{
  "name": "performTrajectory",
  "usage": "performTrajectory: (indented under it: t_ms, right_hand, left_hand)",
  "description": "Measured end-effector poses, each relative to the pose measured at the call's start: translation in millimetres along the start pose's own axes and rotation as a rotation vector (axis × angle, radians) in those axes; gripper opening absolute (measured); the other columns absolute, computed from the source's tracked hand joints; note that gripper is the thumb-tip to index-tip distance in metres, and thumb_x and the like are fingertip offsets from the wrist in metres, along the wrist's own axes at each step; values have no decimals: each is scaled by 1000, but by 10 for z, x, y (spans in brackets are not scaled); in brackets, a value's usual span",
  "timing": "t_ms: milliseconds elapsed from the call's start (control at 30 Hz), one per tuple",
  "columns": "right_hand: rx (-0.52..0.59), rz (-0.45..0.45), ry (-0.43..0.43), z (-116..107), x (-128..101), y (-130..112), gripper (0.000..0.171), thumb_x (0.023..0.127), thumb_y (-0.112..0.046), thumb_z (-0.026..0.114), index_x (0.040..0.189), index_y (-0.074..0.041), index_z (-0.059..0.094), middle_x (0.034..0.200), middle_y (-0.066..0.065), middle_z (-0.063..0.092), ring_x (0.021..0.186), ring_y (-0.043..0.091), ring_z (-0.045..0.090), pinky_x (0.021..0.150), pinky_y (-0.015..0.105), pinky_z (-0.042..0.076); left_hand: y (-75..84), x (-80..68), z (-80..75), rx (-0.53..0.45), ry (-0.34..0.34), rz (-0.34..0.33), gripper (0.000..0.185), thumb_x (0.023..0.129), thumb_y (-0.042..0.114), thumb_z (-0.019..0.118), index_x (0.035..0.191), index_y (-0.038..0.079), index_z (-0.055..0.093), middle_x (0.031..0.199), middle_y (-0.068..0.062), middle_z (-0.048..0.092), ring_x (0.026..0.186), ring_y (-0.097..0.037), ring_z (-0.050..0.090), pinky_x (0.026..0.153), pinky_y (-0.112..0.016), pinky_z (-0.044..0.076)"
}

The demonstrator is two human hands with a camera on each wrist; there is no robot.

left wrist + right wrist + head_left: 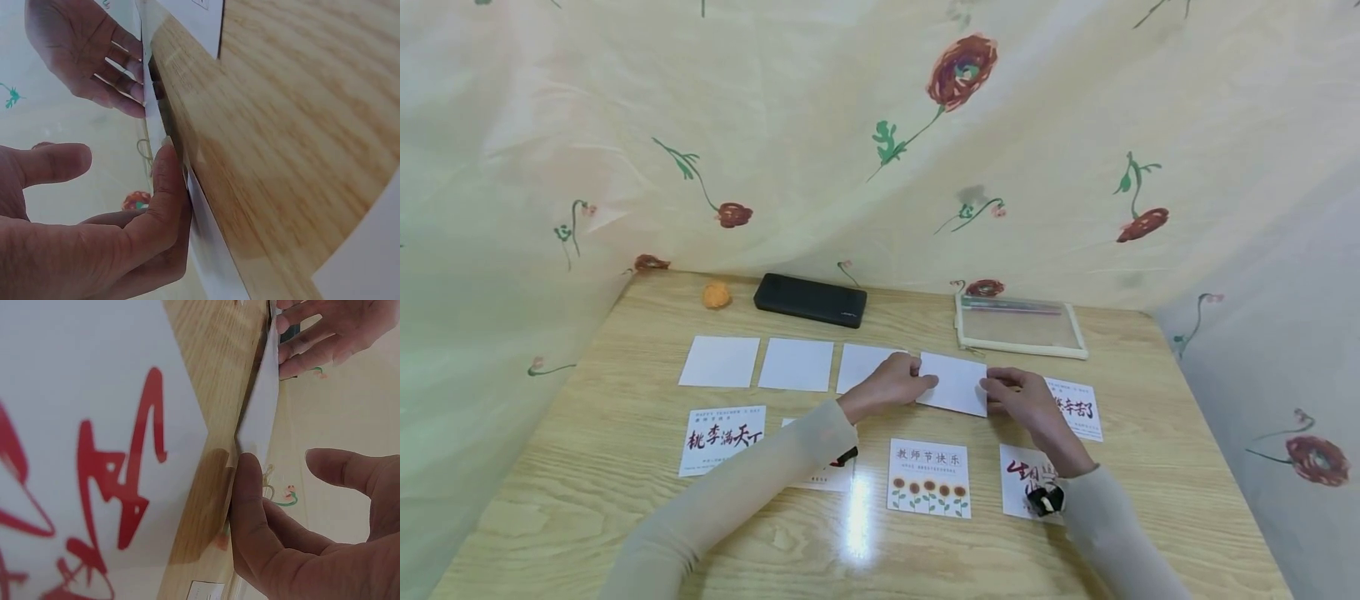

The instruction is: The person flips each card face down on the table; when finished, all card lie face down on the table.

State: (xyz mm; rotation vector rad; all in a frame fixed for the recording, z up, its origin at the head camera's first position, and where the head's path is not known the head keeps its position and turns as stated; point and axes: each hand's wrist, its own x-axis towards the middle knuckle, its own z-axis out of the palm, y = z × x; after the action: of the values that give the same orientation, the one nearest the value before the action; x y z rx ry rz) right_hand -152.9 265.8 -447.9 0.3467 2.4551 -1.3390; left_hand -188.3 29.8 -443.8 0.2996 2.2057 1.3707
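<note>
Nearest on the wooden surface: a row of printed cards, among them a sunflower card and a red-lettered card. Just beyond, a blank white card in the far row, taken at its left edge by the left hand and at its right edge by the right hand; each grip on the card with fingertips, thumbs apart above. Further left, more blank cards. Farthest back, a black case, an orange ball and a clear pouch against the flowered cloth.
</note>
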Motion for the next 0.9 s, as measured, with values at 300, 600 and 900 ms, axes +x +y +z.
performTrajectory:
  t_ms: [300,600,900]
  right_hand:
    - [12,-21,0,-3,-32,11,55,108,-29,58,152,2,48,137,24,57,119,33,69,94,32,62]
    - [21,-65,20,-149,-148,52,59,108,-29,57,154,5,43,141,29,56,118,34,69,93,32,62]
    - [-14,-127,61,-354,-266,212,57,108,-31,59,150,6,49,142,32,57,114,35,71,86,30,64]
  left_hand:
    - [15,-6,5,63,8,-18,46,106,27,58,65,10,45,59,0,45,53,-14,39,55,-27,34]
    - [84,7,94,2,-41,10,52,105,33,60,152,11,53,135,-12,64,104,-22,69,84,-34,58]
    - [194,60,305,-62,-130,65,39,106,29,61,138,9,66,117,-12,71,99,-28,73,80,-37,61]
